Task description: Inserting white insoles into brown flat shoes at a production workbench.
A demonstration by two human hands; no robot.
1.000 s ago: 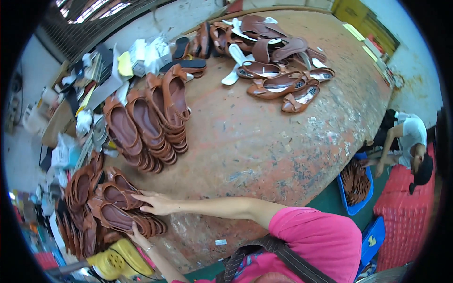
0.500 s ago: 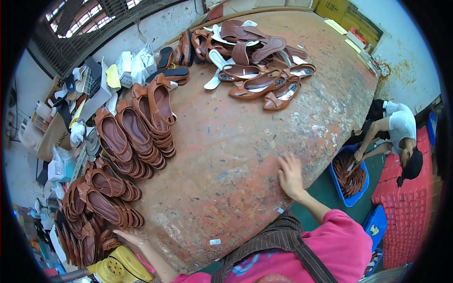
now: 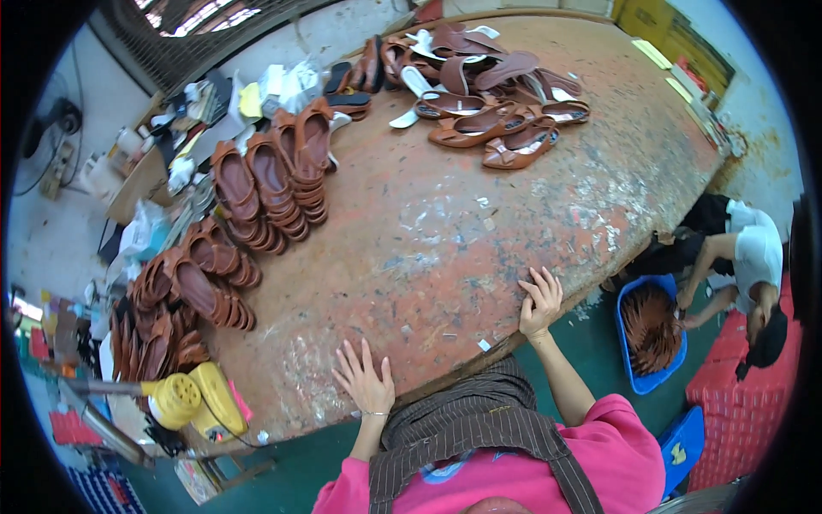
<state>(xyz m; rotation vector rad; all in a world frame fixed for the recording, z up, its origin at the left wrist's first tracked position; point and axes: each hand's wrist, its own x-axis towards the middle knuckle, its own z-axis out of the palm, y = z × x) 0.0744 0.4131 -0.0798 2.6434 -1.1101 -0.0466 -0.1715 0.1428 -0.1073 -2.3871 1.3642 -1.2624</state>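
My left hand (image 3: 366, 382) lies on the near edge of the worn table (image 3: 402, 283), fingers spread, holding nothing. Farther right, my right hand (image 3: 539, 301) rests at the same edge with its fingers apart and nothing in them. Stacks of brown flat shoes (image 3: 272, 171) with bows stand on the left side of the table, and more stacked brown shoes (image 3: 201, 287) sit nearer to me. Toward the far side lies a loose heap of brown shoes (image 3: 479, 124) mixed with dark red insoles (image 3: 509, 68) and white pieces.
A yellow machine (image 3: 214, 403) stands at the table's near left corner. Boxes and plastic bags (image 3: 287, 86) crowd the left edge. On the right, a person in a white shirt (image 3: 749, 248) bends over a blue basket (image 3: 634, 377) of brown pieces, beside red stacked packages (image 3: 736, 403).
My left hand has left the nearest shoe stacks and yellow machine and moved right onto the table edge. The right hand stays on the table. The whole view has shifted.
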